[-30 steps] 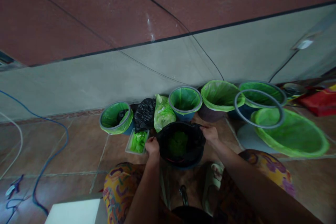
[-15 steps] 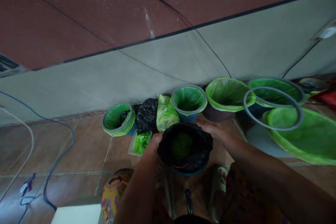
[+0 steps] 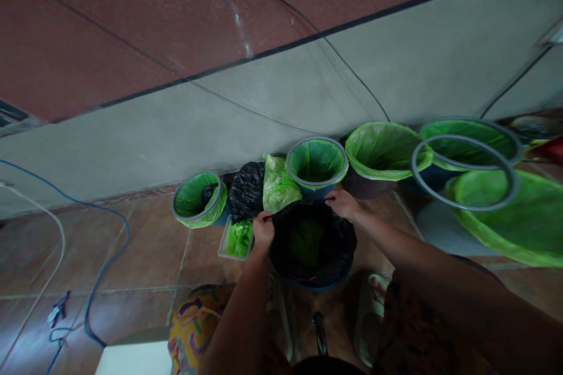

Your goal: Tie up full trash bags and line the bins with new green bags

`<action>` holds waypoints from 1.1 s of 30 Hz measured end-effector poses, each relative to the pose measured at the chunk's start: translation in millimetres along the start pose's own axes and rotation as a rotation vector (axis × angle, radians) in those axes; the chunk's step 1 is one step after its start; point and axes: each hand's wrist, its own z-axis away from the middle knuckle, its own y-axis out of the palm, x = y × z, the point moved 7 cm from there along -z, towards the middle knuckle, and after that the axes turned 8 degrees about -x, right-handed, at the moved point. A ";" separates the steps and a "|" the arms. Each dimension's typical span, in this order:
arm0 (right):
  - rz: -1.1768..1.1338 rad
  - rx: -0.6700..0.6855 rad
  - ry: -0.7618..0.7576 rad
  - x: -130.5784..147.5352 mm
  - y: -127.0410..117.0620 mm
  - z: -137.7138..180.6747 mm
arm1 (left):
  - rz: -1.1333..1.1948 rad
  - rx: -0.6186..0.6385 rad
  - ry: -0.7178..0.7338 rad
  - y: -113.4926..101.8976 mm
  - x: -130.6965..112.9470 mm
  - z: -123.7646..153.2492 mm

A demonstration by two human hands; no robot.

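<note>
Between my feet stands a blue bin (image 3: 323, 288), mostly covered by a black bin bag (image 3: 281, 252) draped over its rim. Something green shows dimly at the bottom inside. My left hand (image 3: 264, 231) pinches the bag's edge at the left side of the rim. At the far right of the rim, my right hand (image 3: 343, 204) grips the bag's edge too, fingers closed. Just beyond lie a bunched black bag (image 3: 247, 192) and a light green bag (image 3: 280, 184). Near my left hand sits a clear tray (image 3: 225, 246) with folded green bags (image 3: 240, 238).
Green-lined bins line the wall: a small one (image 3: 185, 202) at left, one (image 3: 316, 187) in the middle, larger ones (image 3: 373, 135) at right. A loose grey ring (image 3: 466, 209) rests on the right-hand bins. A blue cable (image 3: 105, 269) and a white stool corner (image 3: 134, 358) are at left.
Both hands have moved from the sides of the rim to pinch the bag's edge farther forward. My right hand has shifted up and left. The view has tilted slightly.
</note>
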 end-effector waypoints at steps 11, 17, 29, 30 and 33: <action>0.071 0.081 0.013 13.3 11.3 -2.1 | -0.229 0.171 -0.036 12.9 -28.8 -11.1; 0.103 0.116 -0.015 22.9 20.7 2.3 | -0.399 0.215 0.124 28.3 -54.4 -5.6; 0.088 -0.025 -0.052 26.5 1.6 4.9 | -0.024 -0.163 0.074 -2.2 -28.7 -6.4; 0.112 -0.019 -0.067 27.6 2.3 5.7 | -0.050 -0.166 0.074 -4.3 -30.4 -5.2; 0.184 0.010 -0.113 31.7 6.3 9.3 | -0.154 -0.160 0.018 -11.9 -29.5 2.6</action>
